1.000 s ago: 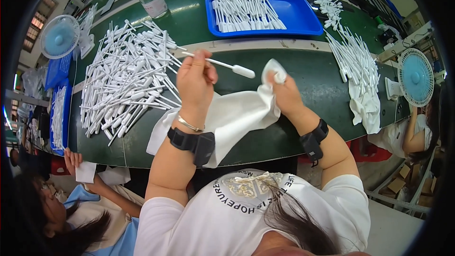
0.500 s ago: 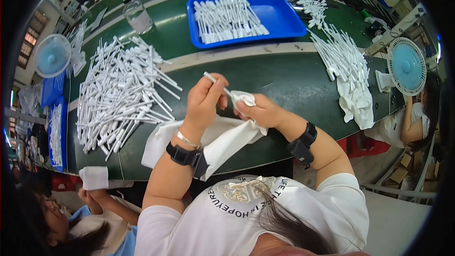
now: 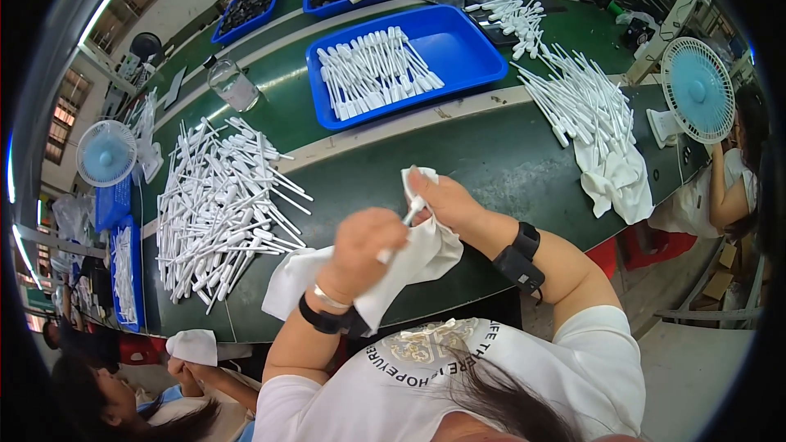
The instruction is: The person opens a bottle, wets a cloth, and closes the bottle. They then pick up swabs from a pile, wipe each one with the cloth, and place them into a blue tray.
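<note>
My left hand [image 3: 368, 245], somewhat smeared by motion, is closed around a thin white plastic stick with a thicker end [image 3: 414, 211]. The stick's other tip pokes out below my fingers. My right hand [image 3: 446, 200] pinches a white cloth [image 3: 434, 245], with the thumb on top, and the stick's thicker end lies against the cloth by my fingers. The cloth hangs down to the green table and spreads under my left wrist. Left of my hands lies a large loose pile of similar white sticks [image 3: 225, 217].
A blue tray [image 3: 467, 49] beyond my hands holds rows of sticks. More sticks [image 3: 585, 106] lie at right on a crumpled white cloth [image 3: 614, 184]. A glass jar [image 3: 235, 88] and two fans [image 3: 697, 90] stand around. A co-worker at lower left holds a white cloth [image 3: 194, 347].
My left hand has moved down and turned over with the stick, whose thicker end now shows by my right hand. My right hand has tilted up with the cloth. The view has shifted.
</note>
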The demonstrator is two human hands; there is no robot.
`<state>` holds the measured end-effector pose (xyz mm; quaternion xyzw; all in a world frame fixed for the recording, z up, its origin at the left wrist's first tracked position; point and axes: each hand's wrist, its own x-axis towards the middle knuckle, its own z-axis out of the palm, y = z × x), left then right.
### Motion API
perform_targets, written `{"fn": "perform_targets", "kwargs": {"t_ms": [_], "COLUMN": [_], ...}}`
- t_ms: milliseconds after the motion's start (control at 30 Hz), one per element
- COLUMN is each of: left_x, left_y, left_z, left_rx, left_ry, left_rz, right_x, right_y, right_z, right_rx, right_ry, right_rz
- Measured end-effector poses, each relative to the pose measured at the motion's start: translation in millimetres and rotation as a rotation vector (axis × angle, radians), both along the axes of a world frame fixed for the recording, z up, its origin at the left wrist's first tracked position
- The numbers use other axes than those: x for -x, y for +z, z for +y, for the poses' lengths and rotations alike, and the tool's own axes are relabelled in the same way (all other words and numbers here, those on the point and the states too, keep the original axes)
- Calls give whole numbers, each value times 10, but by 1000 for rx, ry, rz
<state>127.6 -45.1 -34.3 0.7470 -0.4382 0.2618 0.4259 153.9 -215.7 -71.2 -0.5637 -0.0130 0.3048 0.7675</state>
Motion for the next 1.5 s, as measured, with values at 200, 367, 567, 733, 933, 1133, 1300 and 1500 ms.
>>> {"fn": "perform_targets", "kwargs": {"t_ms": [200,367,567,733,933,1133,1300,1500], "left_x": [-158,-1215,-2585,-2747,-2183,-1133,-982,-1045], "left_y": [340,605,208,-9,478,584,289,18], "left_z": [-188,-105,2,93,397,1143,1519,1979], "left_rx": [-325,-422,-927,-1030,-1204,-1249,-1294,-1048], "left_ry": [-199,0,295,432,272,301,653,775], "left_rz": [-99,-220,-146,-49,39,625,353,441], "right_x": [-61,-99,-121,-132,-262,-237,-202,-214], "right_y": [63,-73,-5,80,21,126,83,47], "right_z": [24,-83,-118,-110,-258,-284,-330,-261], "right_rx": [-73,-255,636,853,617,18,-84,-53], "right_ry": [-368,-201,-134,39,280,365,199,152], "right_rz": [114,125,-840,-772,-628,-235,-163,-182]}}
